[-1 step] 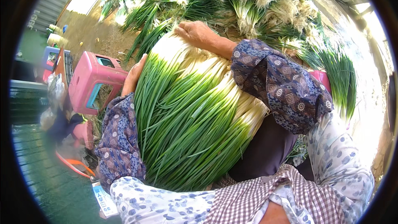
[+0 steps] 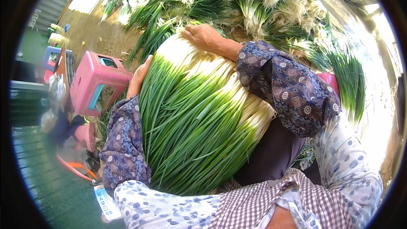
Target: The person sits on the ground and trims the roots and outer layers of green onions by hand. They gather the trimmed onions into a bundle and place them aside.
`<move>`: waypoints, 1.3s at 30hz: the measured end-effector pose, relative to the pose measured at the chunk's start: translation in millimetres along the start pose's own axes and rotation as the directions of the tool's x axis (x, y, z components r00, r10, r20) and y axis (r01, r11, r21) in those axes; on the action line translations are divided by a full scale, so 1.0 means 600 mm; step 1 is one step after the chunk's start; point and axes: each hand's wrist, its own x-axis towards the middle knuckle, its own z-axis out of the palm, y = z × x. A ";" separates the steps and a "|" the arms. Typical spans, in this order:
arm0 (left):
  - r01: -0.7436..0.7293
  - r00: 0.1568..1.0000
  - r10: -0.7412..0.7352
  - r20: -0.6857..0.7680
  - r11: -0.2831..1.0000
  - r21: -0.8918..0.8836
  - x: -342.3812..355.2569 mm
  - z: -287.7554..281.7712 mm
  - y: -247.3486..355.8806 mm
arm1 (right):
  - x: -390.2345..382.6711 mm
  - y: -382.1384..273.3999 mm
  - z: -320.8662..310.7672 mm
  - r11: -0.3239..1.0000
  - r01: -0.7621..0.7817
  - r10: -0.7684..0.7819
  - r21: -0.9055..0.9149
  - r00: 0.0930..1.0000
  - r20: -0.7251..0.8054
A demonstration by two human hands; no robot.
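A large bundle of green onions (image 2: 195,123) lies across my lap, its green leaves toward my body and its white ends (image 2: 178,48) toward the top and right. My left hand (image 2: 137,76) is pressed along the bundle's left side, fingers held together against the stalks and partly hidden by them. At the far end, my right hand (image 2: 199,34) grips the white ends with bent fingers. Patterned dark sleeve covers run over both forearms.
More green onions (image 2: 258,6) are heaped on the ground ahead. A pink plastic stool (image 2: 85,85) stands at my left, near a small blue stool (image 2: 51,53). A loose bunch (image 2: 347,85) rests at the right over a pink object (image 2: 328,80).
Both my hands have shifted very slightly to the right along with the bundle. The grip looks the same.
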 end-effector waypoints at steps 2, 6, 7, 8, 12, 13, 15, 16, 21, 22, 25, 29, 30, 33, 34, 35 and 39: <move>-0.361 0.855 0.516 -0.039 0.649 0.669 -0.005 -0.006 -0.082 | -0.016 0.006 0.018 0.994 0.051 -0.042 0.094 0.994 -0.100; -0.465 0.818 0.575 0.020 0.640 0.612 0.024 -0.005 -0.102 | -0.012 -0.025 -0.026 0.956 -0.057 0.099 -0.287 0.986 0.132; -0.450 0.836 0.549 0.008 0.677 0.582 0.024 0.004 -0.092 | -0.009 -0.043 -0.039 0.882 -0.130 0.210 -0.452 0.969 0.131; -0.420 0.856 0.516 -0.013 0.711 0.564 0.012 0.002 -0.078 | 0.000 -0.077 -0.055 0.840 -0.103 0.211 -0.533 0.966 0.147; -0.453 0.812 0.583 0.043 0.581 0.676 -0.019 0.008 -0.051 | 0.001 -0.186 -0.007 0.913 0.187 -0.127 -0.363 0.975 0.184; -0.474 0.763 0.643 0.063 0.490 0.732 -0.014 0.009 -0.060 | -0.004 -0.195 0.010 0.898 0.245 -0.166 -0.366 0.958 0.233; -0.386 0.629 0.771 0.098 0.200 0.901 -0.008 0.007 -0.074 | -0.029 -0.184 0.045 0.915 0.294 -0.219 -0.278 0.938 0.269; -0.388 0.694 0.719 0.038 0.329 0.861 -0.010 0.005 -0.083 | -0.034 -0.175 0.060 0.930 0.290 -0.216 -0.228 0.930 0.299; -0.278 0.872 0.471 -0.137 0.705 0.653 -0.005 0.034 -0.027 | -0.044 -0.157 0.058 0.919 0.314 -0.269 -0.238 0.942 0.202; -0.288 0.852 0.507 -0.132 0.664 0.690 -0.002 0.042 -0.030 | -0.046 -0.154 0.058 0.920 0.311 -0.269 -0.241 0.944 0.192; -0.225 0.805 0.569 -0.168 0.555 0.801 -0.023 0.048 -0.027 | -0.046 -0.157 0.069 0.910 0.329 -0.298 -0.252 0.942 0.151; -0.149 0.919 0.316 -0.236 0.831 0.536 -0.019 0.054 -0.004 | -0.050 -0.154 0.058 0.912 0.337 -0.295 -0.234 0.935 0.197; -0.231 0.884 0.430 -0.187 0.746 0.625 -0.023 0.045 -0.018 | -0.046 -0.159 0.059 0.913 0.340 -0.293 -0.225 0.931 0.216; -0.291 0.804 0.565 -0.186 0.647 0.705 -0.019 0.058 -0.023 | -0.052 -0.155 0.060 0.903 0.337 -0.293 -0.266 0.936 0.193; -0.303 0.823 0.536 -0.187 0.693 0.654 -0.016 0.075 0.002 | -0.064 -0.141 0.056 0.907 0.323 -0.284 -0.270 0.943 0.172; -0.193 0.920 0.308 -0.240 0.893 0.406 -0.004 0.072 0.014 | -0.058 -0.140 0.052 0.910 0.323 -0.274 -0.262 0.939 0.207; -0.193 0.909 0.318 -0.269 0.894 0.405 0.010 0.052 -0.022 | -0.041 -0.148 0.067 0.912 0.340 -0.301 -0.231 0.935 0.186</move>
